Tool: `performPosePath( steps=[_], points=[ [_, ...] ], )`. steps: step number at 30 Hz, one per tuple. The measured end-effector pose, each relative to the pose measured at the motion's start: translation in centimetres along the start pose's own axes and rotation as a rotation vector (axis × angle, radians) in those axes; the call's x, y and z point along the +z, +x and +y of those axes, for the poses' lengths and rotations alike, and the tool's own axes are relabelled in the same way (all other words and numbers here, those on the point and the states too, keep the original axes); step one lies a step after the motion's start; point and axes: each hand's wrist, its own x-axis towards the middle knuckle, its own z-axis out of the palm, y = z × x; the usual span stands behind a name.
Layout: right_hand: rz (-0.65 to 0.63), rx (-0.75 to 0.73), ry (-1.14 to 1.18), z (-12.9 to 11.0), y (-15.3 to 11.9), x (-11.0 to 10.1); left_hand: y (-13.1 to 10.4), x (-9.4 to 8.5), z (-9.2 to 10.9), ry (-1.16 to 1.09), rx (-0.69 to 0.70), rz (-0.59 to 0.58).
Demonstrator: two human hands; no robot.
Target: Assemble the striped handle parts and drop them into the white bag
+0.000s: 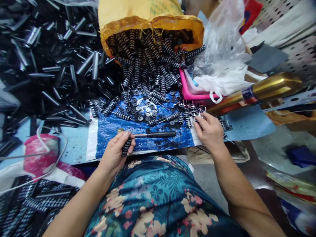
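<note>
My left hand [120, 144] is closed around a black roller with white checks [126, 147], a thin metal pin sticking out of its top. Just beyond that hand lies a hammer [161, 134] with a black grip, across the blue sheet [106, 144]. Over at the right, my right hand [209, 130] has its fingertips drawn together among checked rollers and small metal parts [195, 110]. What the fingertips pinch is too small to make out. Several round black discs [148, 113] are scattered between the hands, beyond the hammer.
A yellow sack [148, 19] spills checked rollers [150, 59] onto the table. Black tubes [84, 64] are heaped at the left. A pink tray [195, 95], plastic bags [219, 59] and a gold cylinder [271, 89] crowd the right. A cable [65, 144] loops by a pink bundle [39, 151].
</note>
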Motion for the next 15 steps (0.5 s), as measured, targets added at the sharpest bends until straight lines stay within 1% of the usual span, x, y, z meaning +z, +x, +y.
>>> performPosePath(
  steps=[2, 4, 7, 9, 12, 15],
  points=[
    [0.053, -0.013, 0.086, -1.4, 1.0, -0.2, 0.1, -0.1, -0.1, -0.017, 0.005, -0.009],
    [0.047, -0.082, 0.229, -3.4, 2.3, -0.1, 0.3, 0.0, -0.1, -0.025, 0.016, -0.029],
    [-0.096, -0.248, 0.377, -6.7, 4.5, 1.0, 0.4, 0.1, 0.1, -0.022, 0.024, -0.057],
    [-0.142, -0.285, 0.394, -8.3, 6.1, 2.2, 0.4, 0.0, 0.2, -0.014, 0.027, -0.060],
    [-0.161, -0.251, 0.352, -9.6, 8.5, 4.5, 0.4, -0.5, 0.2, -0.013, 0.028, -0.036],
    [-0.308, -0.296, 0.323, -9.9, 10.3, 6.3, 0.4, -1.2, 0.2, -0.028, 0.014, -0.025]
  ],
)
